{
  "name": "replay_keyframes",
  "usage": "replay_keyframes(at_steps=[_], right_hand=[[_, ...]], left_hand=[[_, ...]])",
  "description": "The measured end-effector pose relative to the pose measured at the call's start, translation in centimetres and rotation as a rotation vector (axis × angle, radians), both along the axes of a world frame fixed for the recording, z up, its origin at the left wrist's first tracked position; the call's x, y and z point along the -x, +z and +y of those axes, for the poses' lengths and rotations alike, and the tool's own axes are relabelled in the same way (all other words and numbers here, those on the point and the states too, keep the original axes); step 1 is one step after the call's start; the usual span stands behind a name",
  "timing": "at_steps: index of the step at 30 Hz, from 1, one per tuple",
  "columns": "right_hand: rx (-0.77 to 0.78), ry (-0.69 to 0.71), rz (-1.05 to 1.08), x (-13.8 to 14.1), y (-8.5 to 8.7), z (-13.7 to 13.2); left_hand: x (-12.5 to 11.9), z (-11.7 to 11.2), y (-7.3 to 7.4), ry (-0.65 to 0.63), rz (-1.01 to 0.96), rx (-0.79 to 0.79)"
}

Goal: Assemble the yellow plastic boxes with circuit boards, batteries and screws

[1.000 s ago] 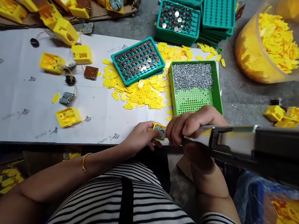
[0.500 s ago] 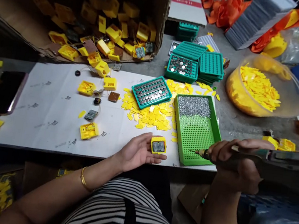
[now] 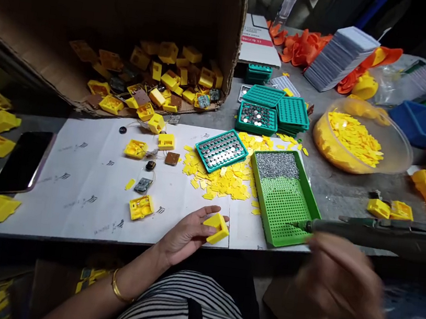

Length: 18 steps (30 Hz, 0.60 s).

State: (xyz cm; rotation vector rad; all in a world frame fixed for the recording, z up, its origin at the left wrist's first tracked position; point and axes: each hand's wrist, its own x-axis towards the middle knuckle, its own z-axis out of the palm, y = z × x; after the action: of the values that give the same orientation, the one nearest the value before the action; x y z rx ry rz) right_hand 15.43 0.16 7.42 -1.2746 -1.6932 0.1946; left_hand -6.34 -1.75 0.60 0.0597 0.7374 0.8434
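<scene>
My left hand [image 3: 186, 235] holds a small yellow plastic housing [image 3: 216, 228] tilted on its edge, at the near edge of the white paper sheet [image 3: 85, 189]. My right hand [image 3: 338, 283] is blurred with motion just under a dark electric screwdriver [image 3: 377, 234]. I cannot tell whether it grips the tool. The screwdriver's tip [image 3: 295, 225] lies over the near end of a green screw tray [image 3: 285, 196] that holds several silver screws at its far end.
A teal tray of button cells [image 3: 221, 150] sits on a heap of yellow chips [image 3: 222, 179]. Loose yellow housings [image 3: 141, 207] lie on the paper. A phone [image 3: 22, 160] rests at the left. A cardboard box [image 3: 143, 39], stacked teal trays [image 3: 275, 113] and a tub of chips [image 3: 358, 140] stand behind.
The view has tipped up. My left hand turned the housing from flat to on edge. My right hand dropped from around the screwdriver to below it, now blurred.
</scene>
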Motion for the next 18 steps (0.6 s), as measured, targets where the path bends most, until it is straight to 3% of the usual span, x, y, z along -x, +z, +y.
replay_keyframes(at_steps=[4, 8, 13, 18], right_hand=[[0.119, 0.203, -0.221, 4.8, -2.0, 6.9], [0.259, 0.254, -0.505, 8.1, -4.0, 12.9], [0.346, 0.269, -0.8, 10.3, -4.1, 14.5], [0.446, 0.339, -0.926, 11.1, -3.4, 15.3]], left_hand=[[0.4, -0.7, -0.1, -0.017, 0.088, -0.08], [1.1, -1.3, -0.4, 0.007, 0.156, -0.136], [2.1, -1.2, -0.7, 0.025, 0.175, -0.128], [2.8, -0.9, -0.8, 0.027, 0.162, -0.118]])
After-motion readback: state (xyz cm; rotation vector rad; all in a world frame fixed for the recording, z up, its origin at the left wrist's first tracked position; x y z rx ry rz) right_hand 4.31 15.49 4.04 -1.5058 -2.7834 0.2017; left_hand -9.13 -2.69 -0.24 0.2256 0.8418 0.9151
